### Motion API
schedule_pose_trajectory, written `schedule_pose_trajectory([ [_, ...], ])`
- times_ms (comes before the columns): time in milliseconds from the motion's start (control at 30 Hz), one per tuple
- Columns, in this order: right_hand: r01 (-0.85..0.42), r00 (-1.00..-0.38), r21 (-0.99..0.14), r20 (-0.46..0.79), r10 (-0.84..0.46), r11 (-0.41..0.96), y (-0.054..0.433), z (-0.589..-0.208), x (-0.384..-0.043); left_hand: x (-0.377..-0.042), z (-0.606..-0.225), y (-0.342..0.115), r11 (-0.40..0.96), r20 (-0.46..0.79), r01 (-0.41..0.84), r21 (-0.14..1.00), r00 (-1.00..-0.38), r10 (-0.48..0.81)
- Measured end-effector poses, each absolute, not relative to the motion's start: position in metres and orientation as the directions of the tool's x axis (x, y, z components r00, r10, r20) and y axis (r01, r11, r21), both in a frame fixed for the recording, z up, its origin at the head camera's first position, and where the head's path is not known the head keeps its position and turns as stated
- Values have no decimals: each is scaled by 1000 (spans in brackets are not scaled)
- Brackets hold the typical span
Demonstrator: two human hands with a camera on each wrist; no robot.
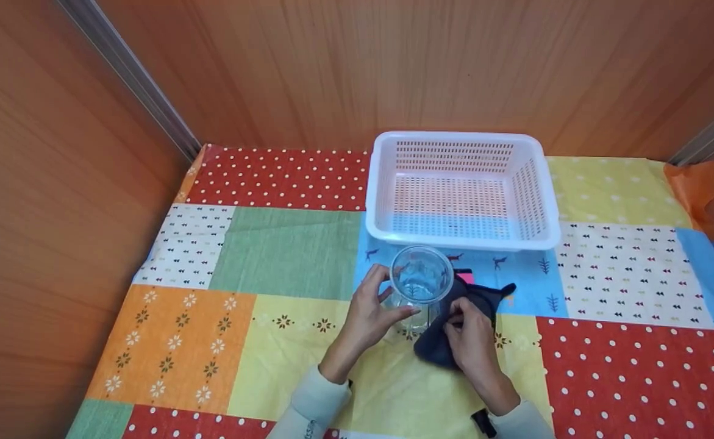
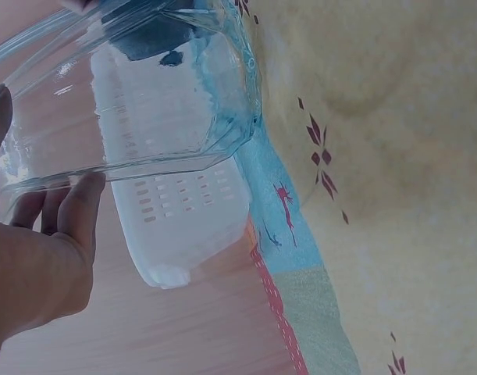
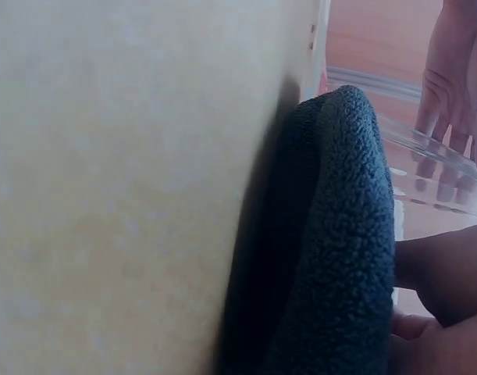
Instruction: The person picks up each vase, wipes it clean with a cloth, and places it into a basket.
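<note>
My left hand (image 1: 366,311) grips a clear glass (image 1: 421,286) with thick faceted walls, thumb on the near side and fingers on the far side. The left wrist view shows the fingers along the side of the tumbler, its base close to the cloth-covered table. A dark blue-grey towel (image 1: 433,349) lies bunched on the table just right of the glass. With thumb and fingertips, my right hand (image 1: 474,341) pinches the towel from above. Close up in the right wrist view, the towel's fluffy folded edge (image 3: 343,234) hides part of the right hand.
A white plastic basket (image 1: 463,244) with slotted walls stands right behind the glass. Underneath is a patchwork tablecloth (image 1: 296,250). Wood-grain panels (image 1: 332,73) rise at the back and both sides. A small pink patch (image 1: 465,278) shows beside the towel.
</note>
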State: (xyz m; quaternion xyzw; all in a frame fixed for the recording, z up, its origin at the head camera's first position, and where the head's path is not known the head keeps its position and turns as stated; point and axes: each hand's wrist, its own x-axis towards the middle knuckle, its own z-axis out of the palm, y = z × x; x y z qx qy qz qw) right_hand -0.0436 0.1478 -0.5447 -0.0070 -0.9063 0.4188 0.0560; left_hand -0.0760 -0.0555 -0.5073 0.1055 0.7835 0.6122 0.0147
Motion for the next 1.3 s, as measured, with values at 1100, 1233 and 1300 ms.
schedule_pose_trajectory([
  [1100, -75, -957, -964, 141, 254, 255, 132, -502, -39, -77, -505, -56, 262, 121, 168, 950, -975, 186],
  [1233, -84, -958, -965, 147, 246, 247, 130, -493, -40, -76, -506, -56, 271, 121, 168, 948, -976, 181],
  [1300, -95, -959, -957, 162, 232, 275, 130, -491, -39, -76, -506, -56, 270, 129, 175, 947, -975, 181],
])
